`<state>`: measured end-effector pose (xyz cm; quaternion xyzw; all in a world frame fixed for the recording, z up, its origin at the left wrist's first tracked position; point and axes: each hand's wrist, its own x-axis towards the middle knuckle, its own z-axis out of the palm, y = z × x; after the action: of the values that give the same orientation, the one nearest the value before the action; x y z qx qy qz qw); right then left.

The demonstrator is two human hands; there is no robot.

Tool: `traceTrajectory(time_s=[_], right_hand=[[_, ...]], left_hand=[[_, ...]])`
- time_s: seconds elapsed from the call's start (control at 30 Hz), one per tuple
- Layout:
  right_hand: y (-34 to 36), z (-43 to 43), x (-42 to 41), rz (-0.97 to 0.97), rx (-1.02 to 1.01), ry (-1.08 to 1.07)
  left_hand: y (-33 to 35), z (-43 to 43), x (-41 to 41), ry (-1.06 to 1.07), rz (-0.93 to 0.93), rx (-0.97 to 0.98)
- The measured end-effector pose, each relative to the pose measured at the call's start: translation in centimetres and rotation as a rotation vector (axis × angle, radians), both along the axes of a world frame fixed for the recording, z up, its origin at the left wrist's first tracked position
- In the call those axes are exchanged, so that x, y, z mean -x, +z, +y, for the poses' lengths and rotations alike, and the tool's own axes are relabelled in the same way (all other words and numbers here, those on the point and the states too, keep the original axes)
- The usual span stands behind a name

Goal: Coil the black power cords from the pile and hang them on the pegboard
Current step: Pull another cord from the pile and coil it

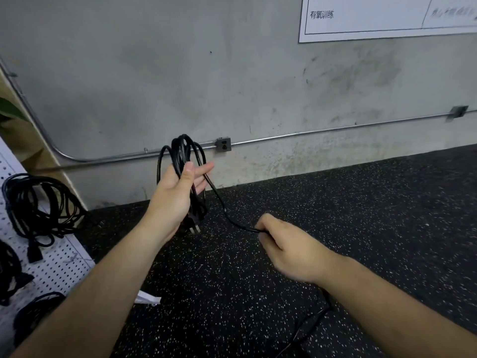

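My left hand (178, 195) holds a bundle of black power cord loops (180, 153) upright, thumb pressed over the strands and fingers stretched out behind them. The cord's plug (194, 227) hangs just below that palm. A loose strand (222, 205) runs from the loops down to my right hand (286, 249), which grips it in curled fingers. The cord's tail (307, 324) trails over the floor under my right forearm. A white pegboard (55, 267) stands at the left edge with coiled black cords (38, 202) hanging on it.
A grey concrete wall carries a metal conduit (309, 133) and an outlet box (223, 144) right behind the coil. Black speckled rubber flooring (335, 202) covers the ground. A white scrap (147, 298) lies by the pegboard's foot.
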<state>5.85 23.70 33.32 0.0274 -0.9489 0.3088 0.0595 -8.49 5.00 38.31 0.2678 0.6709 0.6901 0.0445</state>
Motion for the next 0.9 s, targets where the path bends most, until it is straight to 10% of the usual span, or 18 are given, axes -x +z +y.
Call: traceTrajectory(time_s=[0.4,0.63,0.9], right_hand=[[3.8,-0.8,-0.3,0.32,-0.072,-0.015],[4.8,-0.1,-0.4,0.331,-0.196,-0.408],[4.8,1.1,-0.5,0.366,-0.111,-0.376]], left_hand=[[-1.9,2.5,-3.2,-0.193,0.102,0.359],[-2.0,3.2,-4.5,-0.289,-0.247,0.129],[-1.6,3.1,-4.2,-0.565,-0.363,0.085]])
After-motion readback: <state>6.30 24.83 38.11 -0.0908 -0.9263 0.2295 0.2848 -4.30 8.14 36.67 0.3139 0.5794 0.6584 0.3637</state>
